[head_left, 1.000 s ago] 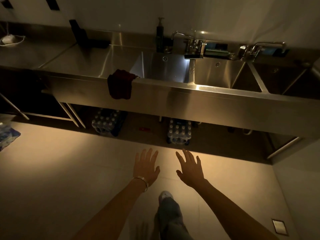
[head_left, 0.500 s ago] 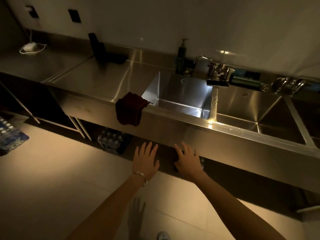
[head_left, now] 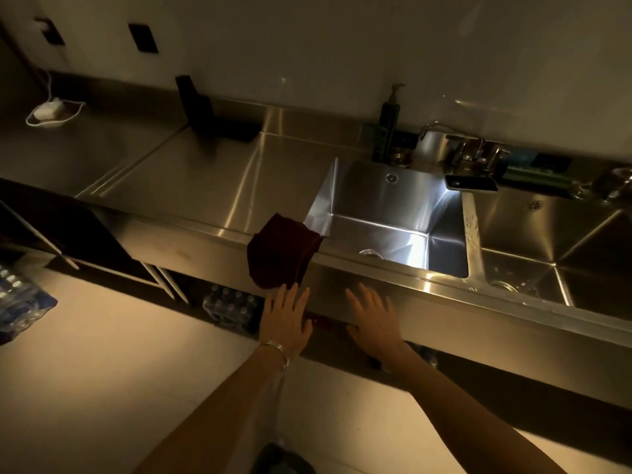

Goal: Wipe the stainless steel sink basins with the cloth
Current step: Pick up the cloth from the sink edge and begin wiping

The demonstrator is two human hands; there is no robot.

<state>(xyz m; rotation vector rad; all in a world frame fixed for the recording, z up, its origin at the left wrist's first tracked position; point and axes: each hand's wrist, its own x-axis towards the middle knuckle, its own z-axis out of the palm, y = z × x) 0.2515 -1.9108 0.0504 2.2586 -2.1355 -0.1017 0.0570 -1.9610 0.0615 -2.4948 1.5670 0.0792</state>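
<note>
Dim room, warm light pooling on a pale tiled floor [head_left: 102,388]. Plain light wall [head_left: 307,46] at 12 o'clock carries two dark outlet plates [head_left: 143,37]. Steel counter [head_left: 191,179] runs below it; packs of bottled water [head_left: 229,307] sit underneath.

Empty spread hands [head_left: 328,319] below cloth [head_left: 282,256] draped over sink [head_left: 386,268] rim.

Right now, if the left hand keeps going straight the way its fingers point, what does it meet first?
Most likely the dark red cloth draped over the sink's front edge: the left hand has its fingertips just below the cloth's hanging hem. Depth is unclear.
</note>
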